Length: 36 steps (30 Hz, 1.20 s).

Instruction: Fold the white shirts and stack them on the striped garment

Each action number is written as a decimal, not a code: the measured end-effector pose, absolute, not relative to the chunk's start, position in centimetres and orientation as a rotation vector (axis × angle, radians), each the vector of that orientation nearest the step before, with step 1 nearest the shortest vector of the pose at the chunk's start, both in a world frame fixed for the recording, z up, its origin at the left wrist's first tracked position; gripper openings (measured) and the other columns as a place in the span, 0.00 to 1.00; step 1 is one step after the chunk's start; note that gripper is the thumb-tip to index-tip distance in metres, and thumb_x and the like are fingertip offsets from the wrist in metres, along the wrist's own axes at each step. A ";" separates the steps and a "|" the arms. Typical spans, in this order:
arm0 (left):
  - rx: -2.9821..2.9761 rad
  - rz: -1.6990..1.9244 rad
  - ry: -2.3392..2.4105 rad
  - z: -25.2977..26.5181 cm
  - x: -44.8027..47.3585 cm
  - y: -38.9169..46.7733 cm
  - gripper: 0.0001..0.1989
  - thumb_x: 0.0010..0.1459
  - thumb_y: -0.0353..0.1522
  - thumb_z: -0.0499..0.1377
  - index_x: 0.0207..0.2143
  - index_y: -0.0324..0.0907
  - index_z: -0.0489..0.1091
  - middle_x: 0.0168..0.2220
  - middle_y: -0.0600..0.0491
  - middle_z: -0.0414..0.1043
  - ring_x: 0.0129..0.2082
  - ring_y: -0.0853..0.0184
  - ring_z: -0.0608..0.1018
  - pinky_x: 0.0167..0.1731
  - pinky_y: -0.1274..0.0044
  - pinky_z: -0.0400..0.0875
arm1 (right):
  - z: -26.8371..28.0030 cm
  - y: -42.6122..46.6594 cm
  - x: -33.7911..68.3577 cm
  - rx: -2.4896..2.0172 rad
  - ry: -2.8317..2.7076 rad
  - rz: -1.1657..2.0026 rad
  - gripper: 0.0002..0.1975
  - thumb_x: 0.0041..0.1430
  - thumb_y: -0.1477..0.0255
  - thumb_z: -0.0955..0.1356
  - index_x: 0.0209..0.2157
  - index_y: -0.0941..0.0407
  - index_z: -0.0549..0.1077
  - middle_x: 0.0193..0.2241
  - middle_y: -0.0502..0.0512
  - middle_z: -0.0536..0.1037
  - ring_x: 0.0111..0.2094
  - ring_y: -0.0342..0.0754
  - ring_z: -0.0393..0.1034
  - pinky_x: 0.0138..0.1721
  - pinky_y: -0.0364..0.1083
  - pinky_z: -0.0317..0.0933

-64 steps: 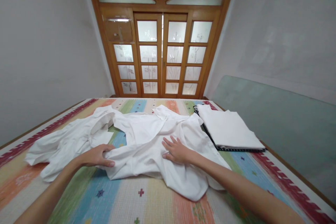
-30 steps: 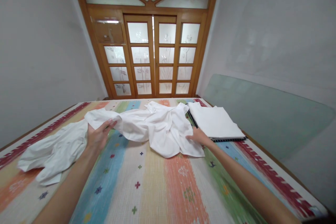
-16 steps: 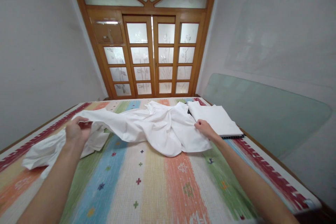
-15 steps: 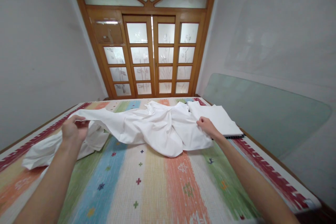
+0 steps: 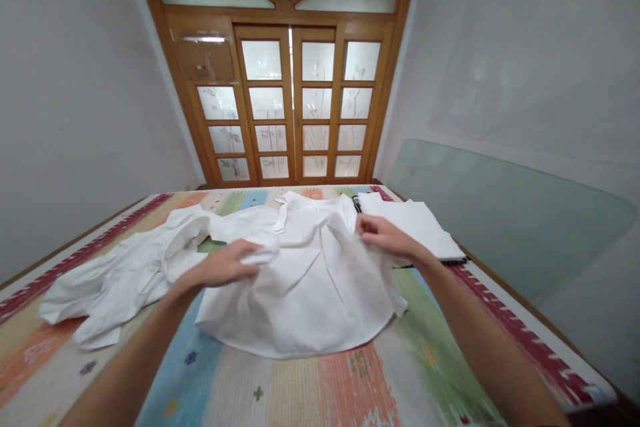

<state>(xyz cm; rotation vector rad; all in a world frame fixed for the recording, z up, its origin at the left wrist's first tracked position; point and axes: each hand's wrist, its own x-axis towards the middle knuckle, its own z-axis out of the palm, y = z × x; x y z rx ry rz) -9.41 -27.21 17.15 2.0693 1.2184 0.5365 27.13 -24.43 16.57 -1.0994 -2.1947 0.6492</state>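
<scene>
A white collared shirt lies spread over the middle of the striped cloth, its collar at the far side and its curved hem toward me. My left hand is closed on a slightly blurred fold of it, left of the middle. On the other side, my right hand pinches the shirt near its right edge, lifting the fabric a little. More crumpled white fabric lies to the left; whether it is part of the same shirt or a separate garment I cannot tell.
A stack of folded white cloth with a dark edge underneath sits at the back right. The striped, patterned cloth covers the surface. A pale green glass panel leans along the right wall. Wooden glazed doors stand behind.
My left hand has moved right and inward from the shirt's far left. The hem has come down toward me and spread out. My right hand has shifted slightly left.
</scene>
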 end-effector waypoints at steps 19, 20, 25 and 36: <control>2.305 0.686 1.502 9.6 1.0 -18.1 0.35 0.53 0.53 0.58 0.54 0.37 0.64 0.46 0.42 0.73 0.42 0.58 0.76 0.41 0.71 0.69 | 6.6 -28.4 15.1 -0.769 -3.119 1.387 0.08 0.46 0.77 0.70 0.22 0.56 0.65 0.17 0.39 0.63 0.22 0.39 0.60 0.27 0.40 0.51; 2.339 0.703 1.543 9.2 2.0 -17.5 0.35 0.52 0.52 0.59 0.55 0.38 0.63 0.49 0.42 0.71 0.45 0.57 0.76 0.42 0.70 0.69 | 6.5 -28.5 14.4 -0.746 -3.155 1.370 0.09 0.46 0.76 0.71 0.22 0.56 0.65 0.17 0.39 0.64 0.22 0.39 0.60 0.27 0.40 0.51; 2.578 0.516 1.696 8.4 5.8 -15.5 0.25 0.52 0.48 0.59 0.43 0.38 0.73 0.46 0.41 0.73 0.47 0.53 0.75 0.44 0.68 0.68 | 6.2 -28.9 12.2 -0.624 -3.186 1.459 0.09 0.48 0.75 0.71 0.22 0.56 0.66 0.17 0.38 0.66 0.22 0.40 0.62 0.28 0.39 0.53; 1.624 0.956 1.558 2.2 -1.1 -12.0 0.13 0.46 0.35 0.55 0.13 0.42 0.63 0.15 0.55 0.63 0.27 0.63 0.72 0.28 0.76 0.61 | 9.0 -19.9 21.1 -1.276 -2.567 0.451 0.06 0.54 0.78 0.65 0.35 0.59 0.73 0.33 0.56 0.76 0.35 0.47 0.68 0.38 0.43 0.58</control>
